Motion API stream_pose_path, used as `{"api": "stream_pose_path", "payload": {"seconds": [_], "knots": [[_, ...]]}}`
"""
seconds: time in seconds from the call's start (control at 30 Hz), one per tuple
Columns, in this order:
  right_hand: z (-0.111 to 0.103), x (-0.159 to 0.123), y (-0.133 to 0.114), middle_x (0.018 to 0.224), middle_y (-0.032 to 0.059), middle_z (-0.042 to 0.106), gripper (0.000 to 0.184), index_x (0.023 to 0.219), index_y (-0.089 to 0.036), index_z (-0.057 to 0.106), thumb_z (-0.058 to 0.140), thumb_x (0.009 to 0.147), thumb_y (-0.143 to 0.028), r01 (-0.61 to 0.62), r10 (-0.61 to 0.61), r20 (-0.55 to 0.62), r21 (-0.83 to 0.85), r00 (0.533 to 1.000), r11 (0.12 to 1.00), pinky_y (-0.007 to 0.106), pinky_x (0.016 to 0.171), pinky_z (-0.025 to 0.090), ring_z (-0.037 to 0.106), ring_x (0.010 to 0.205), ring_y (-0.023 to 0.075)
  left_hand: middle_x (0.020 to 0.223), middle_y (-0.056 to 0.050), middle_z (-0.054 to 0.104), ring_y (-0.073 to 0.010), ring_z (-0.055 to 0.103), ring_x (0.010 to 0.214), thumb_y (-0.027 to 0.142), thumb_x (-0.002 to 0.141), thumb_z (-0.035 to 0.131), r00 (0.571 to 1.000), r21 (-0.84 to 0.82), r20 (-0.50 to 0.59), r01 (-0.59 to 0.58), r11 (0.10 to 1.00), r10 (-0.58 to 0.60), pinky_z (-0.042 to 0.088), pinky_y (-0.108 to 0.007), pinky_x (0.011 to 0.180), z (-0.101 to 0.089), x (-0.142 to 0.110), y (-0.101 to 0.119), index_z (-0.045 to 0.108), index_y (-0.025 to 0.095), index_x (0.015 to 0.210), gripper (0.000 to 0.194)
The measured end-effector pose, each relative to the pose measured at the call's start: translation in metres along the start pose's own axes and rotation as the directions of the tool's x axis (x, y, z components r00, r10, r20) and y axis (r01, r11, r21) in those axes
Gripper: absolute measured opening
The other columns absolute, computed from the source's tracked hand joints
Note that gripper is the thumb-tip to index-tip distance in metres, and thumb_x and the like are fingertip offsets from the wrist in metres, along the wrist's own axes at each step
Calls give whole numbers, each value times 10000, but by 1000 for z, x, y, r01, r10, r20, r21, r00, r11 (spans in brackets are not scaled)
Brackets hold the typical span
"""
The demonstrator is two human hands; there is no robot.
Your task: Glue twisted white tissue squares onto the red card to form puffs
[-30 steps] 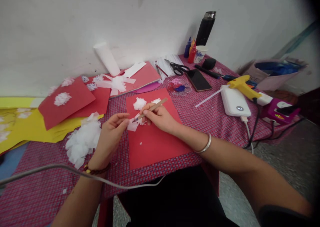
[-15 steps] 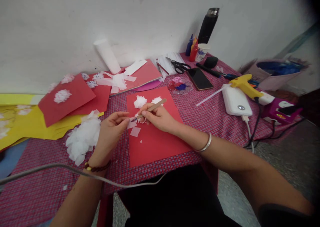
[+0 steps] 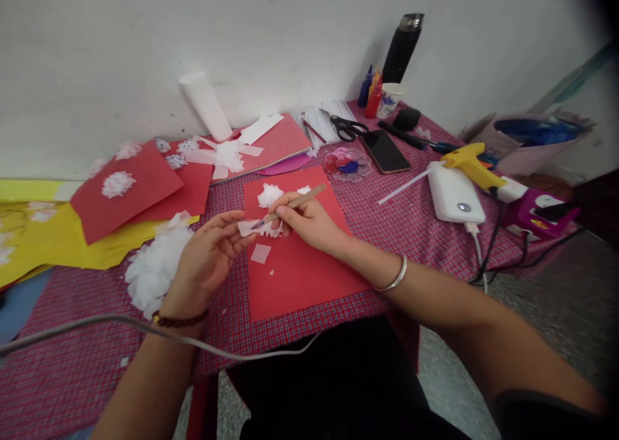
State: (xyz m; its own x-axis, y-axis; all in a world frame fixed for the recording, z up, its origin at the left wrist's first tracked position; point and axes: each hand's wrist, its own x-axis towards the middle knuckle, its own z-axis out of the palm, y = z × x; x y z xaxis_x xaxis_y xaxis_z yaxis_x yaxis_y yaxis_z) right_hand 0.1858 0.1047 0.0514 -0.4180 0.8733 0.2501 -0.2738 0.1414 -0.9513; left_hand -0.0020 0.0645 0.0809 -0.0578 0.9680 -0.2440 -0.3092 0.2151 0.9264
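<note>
My right hand pinches a flat wooden craft stick, its dark lower tip touching a small white paper square. That square rests at the fingertips of my left hand, whose palm is turned partly up and fingers are curled. Beneath both hands lies a red paper sheet. A fluffy white paper puff sits near its top, with another partly hidden behind the stick and a third under my right fingers. A loose white square lies on the sheet below my fingers.
To the left is a pile of white paper squares, beside red cards and yellow paper. Behind are scissors, a phone and paint bottles. Right: a white power bank and yellow glue gun. A cable crosses in front.
My left hand has rolled palm-up and its fingers have loosened, with a paper square at the fingertips. The stick's tip has shifted slightly up and left onto that square.
</note>
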Motion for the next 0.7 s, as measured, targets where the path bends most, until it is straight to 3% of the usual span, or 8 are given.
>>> {"api": "stream_pose_path", "payload": {"seconds": [0.13,0.3,0.7], "knots": [[-1,2,0,692,-19,657,168,878,-175,555,549,915,-339,-21,22,-24,55,999,998,200,492,444,534,480,55,820,-11,685,-86,652,693,27,674,691,998,-73,-12,57,996,-58,566,-149,665,2,0,-2,694,168,822,205],[1,2,2,685,-21,667,172,887,-173,567,577,899,-344,-15,17,-24,73,1000,997,195,478,443,538,468,55,713,25,645,-56,610,603,58,630,772,997,-121,-30,65,991,-69,546,-131,594,4,1,-10,668,151,705,159],[2,2,1,700,-9,678,149,892,-164,589,573,905,-312,-32,32,-31,1,999,999,185,493,455,551,493,57,652,25,636,-66,579,554,128,652,783,999,-101,-41,22,995,-26,513,-155,523,5,2,-13,671,154,719,133]]}}
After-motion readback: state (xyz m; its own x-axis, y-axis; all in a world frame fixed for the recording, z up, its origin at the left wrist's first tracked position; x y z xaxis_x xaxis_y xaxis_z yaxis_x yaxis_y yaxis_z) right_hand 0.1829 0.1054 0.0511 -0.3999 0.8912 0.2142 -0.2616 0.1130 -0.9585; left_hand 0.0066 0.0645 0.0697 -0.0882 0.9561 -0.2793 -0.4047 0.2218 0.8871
